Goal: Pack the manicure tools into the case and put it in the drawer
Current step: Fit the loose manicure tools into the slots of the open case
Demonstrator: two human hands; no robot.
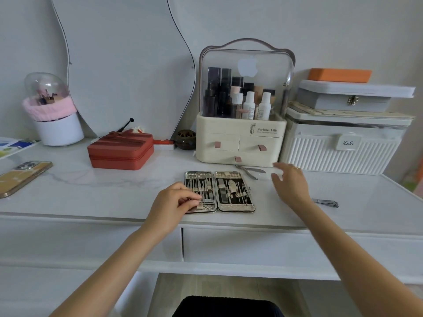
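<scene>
The table (pixel 91 186) carries the open manicure case (pixel 219 192) near its front edge, just above the shut drawer (pixel 251 245). The case lies flat, both halves filled with slim metal tools; it is judged rigid, fairly light and slippery on its polished rims, best taken by both outer edges once folded shut. The left hand (pixel 170 203) rests at the case's near left corner, its grip narrowed to a pinch on a small piece there. The right hand (pixel 289 183) hovers with its grip wide, holding nothing, near the nippers (pixel 250 170) lying behind the case. The nail clipper (pixel 326 203) lies well apart to the right. Both loose tools are judged hard, thin and smooth, best lifted at mid-length.
</scene>
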